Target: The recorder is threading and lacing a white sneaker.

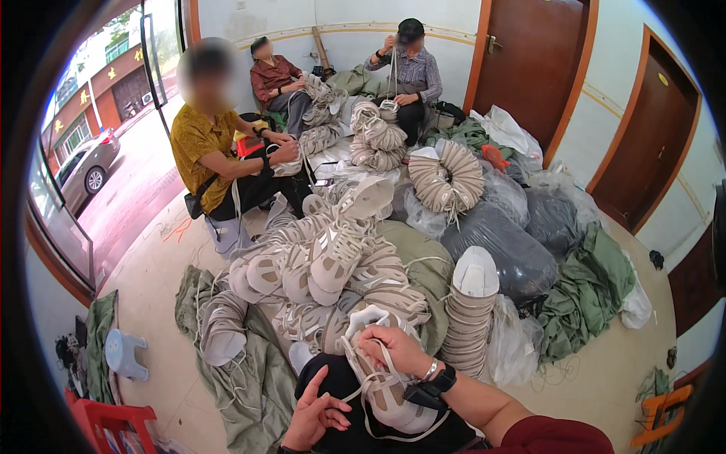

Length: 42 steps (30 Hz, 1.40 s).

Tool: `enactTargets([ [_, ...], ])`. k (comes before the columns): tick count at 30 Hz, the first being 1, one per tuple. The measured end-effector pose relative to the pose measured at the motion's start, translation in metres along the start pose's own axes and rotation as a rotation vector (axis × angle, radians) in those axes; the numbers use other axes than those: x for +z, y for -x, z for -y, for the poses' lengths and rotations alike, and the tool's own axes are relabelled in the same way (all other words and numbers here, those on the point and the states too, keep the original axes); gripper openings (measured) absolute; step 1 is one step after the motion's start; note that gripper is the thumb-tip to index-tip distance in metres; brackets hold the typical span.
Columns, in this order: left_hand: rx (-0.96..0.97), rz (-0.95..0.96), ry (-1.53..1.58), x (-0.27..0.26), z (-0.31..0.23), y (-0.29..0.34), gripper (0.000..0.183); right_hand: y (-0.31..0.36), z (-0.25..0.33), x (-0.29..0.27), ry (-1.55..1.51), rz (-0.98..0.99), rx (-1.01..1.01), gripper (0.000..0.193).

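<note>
Right fingers [373, 340] holding lace [389, 358], beige shoe [386, 393]

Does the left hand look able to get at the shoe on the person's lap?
Probably yes: the left hand, apparently empty, is close beside the shoe, with only loose lace seen between them. The right hand covers only part of it.

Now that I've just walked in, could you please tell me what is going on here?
The person's right hand pinches a lace of a beige shoe resting on their lap; the left hand is beside it, index finger extended. Ahead lies a heap of similar shoes, with a tall stack to its right. Beyond, three others sit around the shoes: one in a mustard shirt has both hands at a shoe, and one in a dark cap raises a hand holding laces.
</note>
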State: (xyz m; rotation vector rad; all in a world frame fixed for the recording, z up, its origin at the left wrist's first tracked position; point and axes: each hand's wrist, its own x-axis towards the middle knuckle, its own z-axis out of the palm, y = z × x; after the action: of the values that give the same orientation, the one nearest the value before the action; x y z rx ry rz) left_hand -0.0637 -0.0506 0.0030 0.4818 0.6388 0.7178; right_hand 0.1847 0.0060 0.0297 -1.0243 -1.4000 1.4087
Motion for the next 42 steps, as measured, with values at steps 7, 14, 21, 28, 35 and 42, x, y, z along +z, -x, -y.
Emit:
enactTargets([
  [7,0.003,0.006,0.005,0.0000,-0.0007,0.0008,0.058,0.0002,0.0006,0.0004,-0.010,0.007,0.009,0.019],
  [14,0.001,0.003,0.009,0.0001,0.0002,0.0003,0.058,0.0006,-0.0015,-0.0001,0.016,-0.007,0.004,0.020],
  [21,0.000,0.006,0.021,-0.0021,0.0012,-0.0005,0.058,0.0002,-0.0015,0.0003,0.019,-0.011,-0.009,0.021],
  [28,0.010,-0.006,-0.004,-0.0034,0.0017,0.0000,0.058,0.0001,-0.0018,0.0002,0.016,-0.007,0.005,0.020],
  [35,-0.004,-0.001,0.019,0.0006,-0.0004,0.0008,0.057,0.0001,-0.0016,-0.0002,0.016,-0.005,-0.005,0.019],
  [42,0.000,0.006,0.024,-0.0006,0.0002,0.0009,0.057,0.0003,-0.0029,-0.0004,0.024,-0.003,-0.016,0.019],
])
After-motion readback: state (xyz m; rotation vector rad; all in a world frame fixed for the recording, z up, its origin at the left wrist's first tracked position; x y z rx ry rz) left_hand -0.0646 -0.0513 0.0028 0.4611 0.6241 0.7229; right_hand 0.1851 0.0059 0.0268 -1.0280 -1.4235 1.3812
